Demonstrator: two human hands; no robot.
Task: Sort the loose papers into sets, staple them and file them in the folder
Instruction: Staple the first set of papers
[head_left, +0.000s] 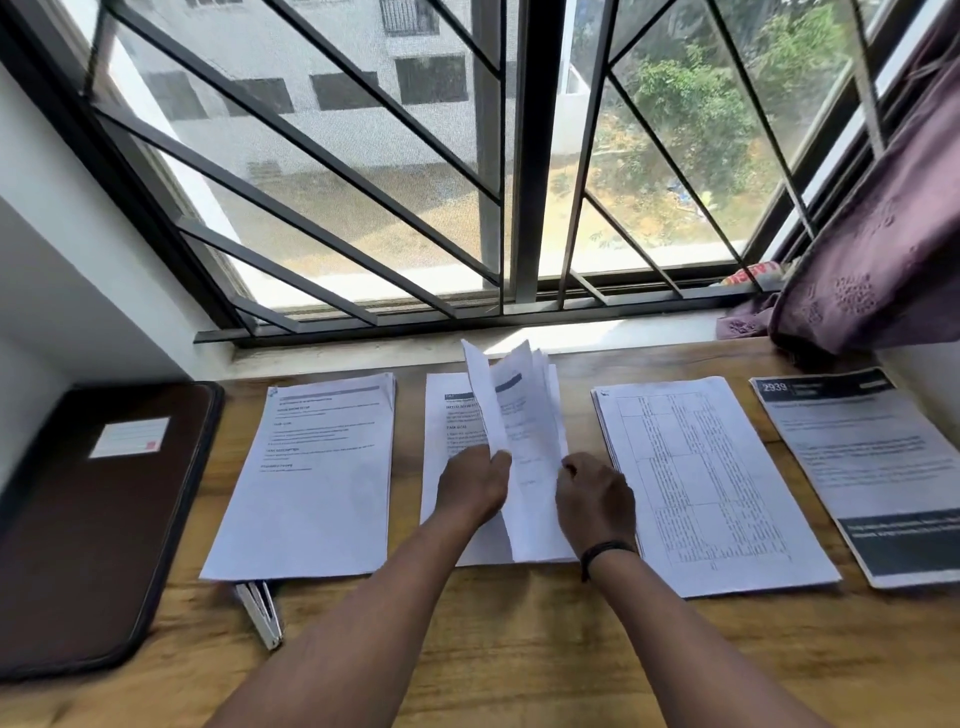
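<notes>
Head view: left hand (471, 486) thumb pinches lifted sheet (485, 405).

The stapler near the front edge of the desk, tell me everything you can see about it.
The stapler is white or silvery with a dark inner strip, long and narrow, and somewhat blurred. It lies flat on the wooden desk, angled with its near end pointing toward the person. Its far end is tucked under the bottom edge of the leftmost paper stack, just right of the brown folder. No hand touches it.
</notes>
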